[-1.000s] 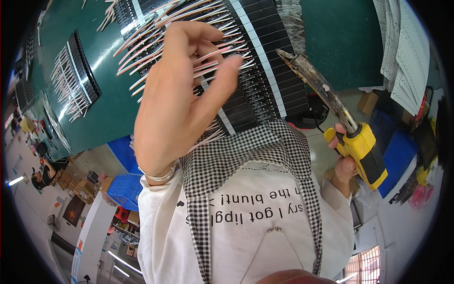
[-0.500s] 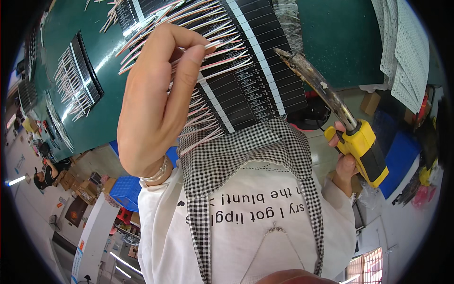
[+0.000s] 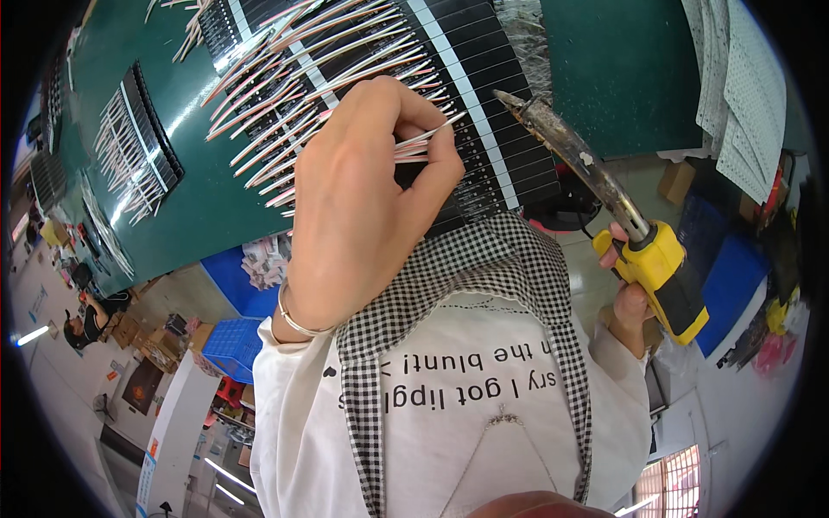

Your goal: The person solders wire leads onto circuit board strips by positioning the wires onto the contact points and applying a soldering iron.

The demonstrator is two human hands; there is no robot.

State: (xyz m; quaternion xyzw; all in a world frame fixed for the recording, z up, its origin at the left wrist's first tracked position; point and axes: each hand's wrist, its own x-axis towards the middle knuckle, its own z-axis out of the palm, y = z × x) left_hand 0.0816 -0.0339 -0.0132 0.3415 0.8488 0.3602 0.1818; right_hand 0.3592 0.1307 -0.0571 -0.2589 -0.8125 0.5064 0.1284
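My left hand (image 3: pixel 367 194) is raised over a black strip board (image 3: pixel 466 129) on a green table (image 3: pixel 216 198), and its thumb and fingers pinch a thin white-and-pink wire (image 3: pixel 423 138) from a fanned row of such wires (image 3: pixel 311 60). My right hand (image 3: pixel 629 298) grips the yellow-and-black handle of a soldering iron (image 3: pixel 661 272). Its long dark tip (image 3: pixel 518 102) points up and left and ends just right of the pinched wire, above the black strips.
A second black strip with white wires (image 3: pixel 138 155) lies at the left of the green table. White perforated sheets (image 3: pixel 734 86) hang at the right. Blue crates (image 3: pixel 229 345) and boxes stand on the floor. Another person (image 3: pixel 86 315) sits at far left.
My left hand has come down from an open, spread pose and closed its fingertips on a wire in the row. The soldering iron has stayed nearly still.
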